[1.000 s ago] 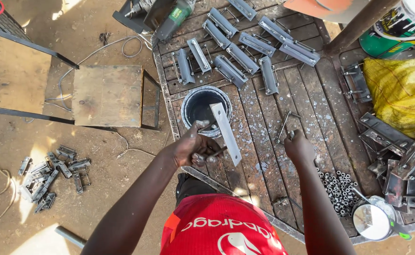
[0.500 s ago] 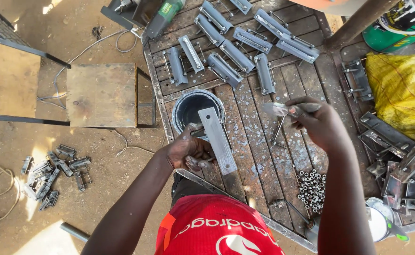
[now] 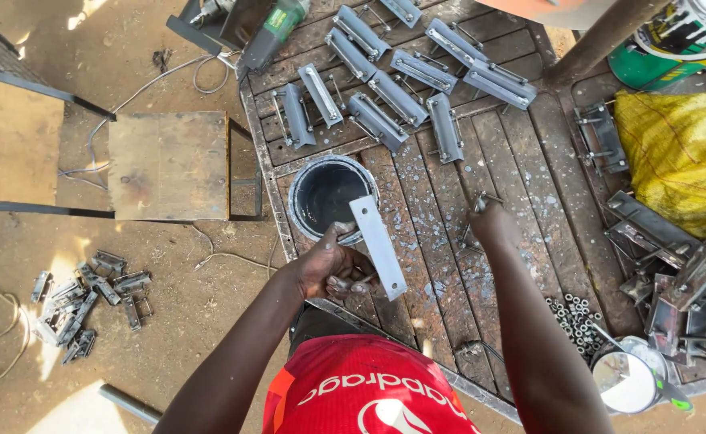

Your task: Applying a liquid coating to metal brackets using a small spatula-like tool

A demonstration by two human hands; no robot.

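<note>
Left hand [image 3: 333, 269] grips grey metal bracket [image 3: 378, 246] at frame centre, just beside round dark can [image 3: 309, 215]. Right hand [image 3: 491, 223] holds small metal piece [image 3: 481, 201] over slatted worktable [image 3: 530, 177]. Painted brackets [image 3: 401, 96] in rows, upper centre. Yellow sack [image 3: 682, 153] at right.

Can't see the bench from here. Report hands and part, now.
Left hand gripping grey plate beside black can. Right hand on a small metal piece on the table. Nothing blocking.
</note>
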